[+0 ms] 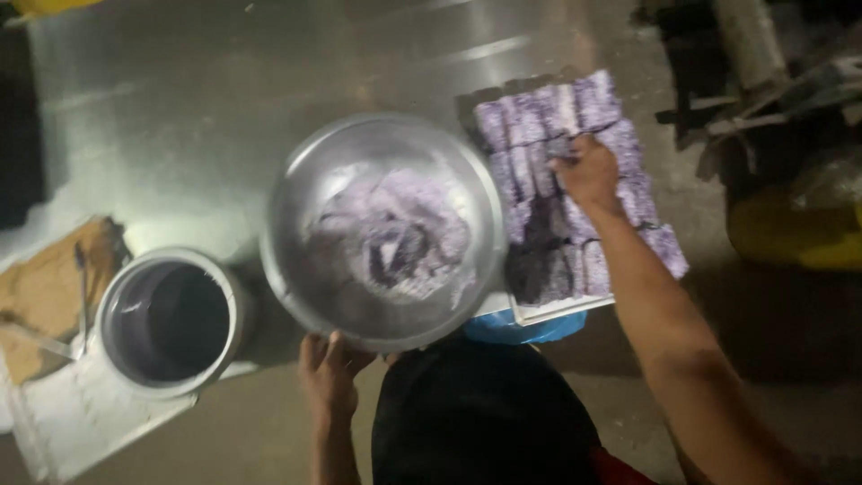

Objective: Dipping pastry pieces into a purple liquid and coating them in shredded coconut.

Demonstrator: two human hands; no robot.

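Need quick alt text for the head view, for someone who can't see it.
The right hand reaches onto a tray of purple cut blocks while the left hand grips the rim of a metal bowl holding purple pieces. A grey pot stands to its left.

metal tabletop (224,99), glare | dim room | right: dark clutter (763,81), perhaps machinery

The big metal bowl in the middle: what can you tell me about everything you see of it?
The metal bowl is round, wide and shiny, silvery like steel or aluminium. It sits upright on a metal table, holding a crumpled pale purple mass. The left hand touches its near rim; its far-right edge overlaps a tray of purple blocks, where the right hand rests. A smaller metal pot stands left of it.
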